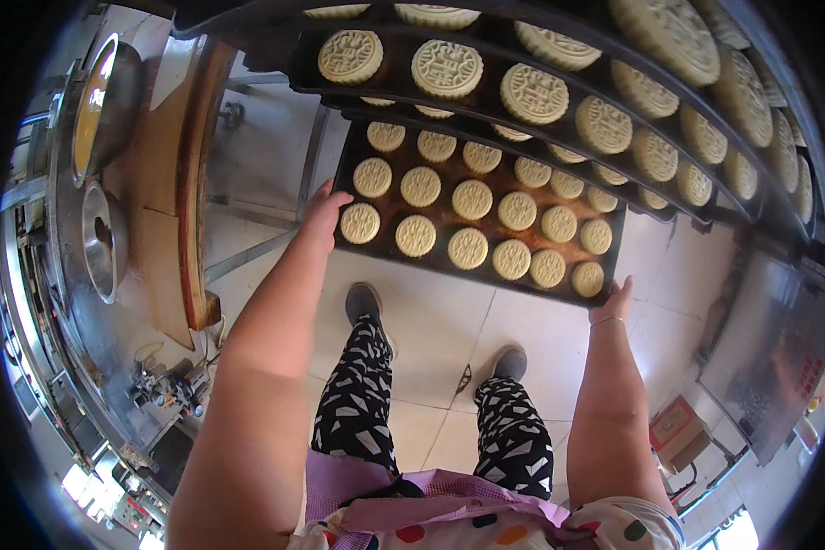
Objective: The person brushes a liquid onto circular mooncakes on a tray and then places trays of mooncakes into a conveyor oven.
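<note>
A dark baking tray (pixel 442 240) with rows of pale, round, stamped mooncakes (pixel 472 199) is held out in front of me, below a stack of similar trays. My left hand (pixel 322 216) grips its left side, with the thumb over the rim near a corner mooncake. At the near right corner my right hand (pixel 617 300) holds the edge, its fingers partly hidden by the tray. The tray's far end lies out of sight under the upper trays.
Above it, several trays of mooncakes (pixel 446 68) are stacked at the upper right. A wooden-edged table (pixel 170 183) with metal bowls (pixel 104 240) stands at left. A cardboard box (pixel 678 435) sits on the right. My feet are on the tiled floor (pixel 431 316).
</note>
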`<state>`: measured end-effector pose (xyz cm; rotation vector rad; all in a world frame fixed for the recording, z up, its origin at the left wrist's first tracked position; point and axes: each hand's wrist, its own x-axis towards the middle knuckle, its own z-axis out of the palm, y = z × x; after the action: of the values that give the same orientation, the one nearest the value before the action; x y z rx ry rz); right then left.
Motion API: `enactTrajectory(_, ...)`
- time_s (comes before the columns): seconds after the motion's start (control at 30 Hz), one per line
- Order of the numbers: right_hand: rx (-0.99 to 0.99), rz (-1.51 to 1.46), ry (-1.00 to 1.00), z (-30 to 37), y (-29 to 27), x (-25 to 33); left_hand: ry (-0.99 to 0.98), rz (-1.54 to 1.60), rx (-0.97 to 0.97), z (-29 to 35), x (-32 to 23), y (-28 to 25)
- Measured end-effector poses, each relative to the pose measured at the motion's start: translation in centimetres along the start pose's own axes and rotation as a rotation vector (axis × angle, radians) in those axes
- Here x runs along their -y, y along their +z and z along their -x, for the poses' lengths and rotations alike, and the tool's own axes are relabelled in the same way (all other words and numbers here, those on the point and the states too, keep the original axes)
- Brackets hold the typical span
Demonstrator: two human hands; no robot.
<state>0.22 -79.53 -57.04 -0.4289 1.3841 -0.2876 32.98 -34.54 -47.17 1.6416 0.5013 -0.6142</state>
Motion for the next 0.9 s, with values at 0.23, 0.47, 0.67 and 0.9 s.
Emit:
enactTrajectory(0.23, -0.029, -0.437, 0.093, 0.5, 7.1, -2.8, -0.337, 0.130, -0.469, -4.1, 4.7, 1.5)
enactTrajectory(0.47, 0.475, -0.255, 0.149, -1.2, 11.4, -0.1, -0.071, 0.585, -0.388, -9.5, -1.4, 3.6)
enactTrajectory(0.67, 0.534, 0.282, 0.303, 6.7, 9.0, -5.4, 0.024, 0.323, -0.338, -4.3, 4.2, -0.9)
enactTrajectory(0.9, 0.099, 0.585, 0.193, 24.3, -4.2, 4.4, -0.142, -0.589, 0.048, 20.5, 7.2, -7.6)
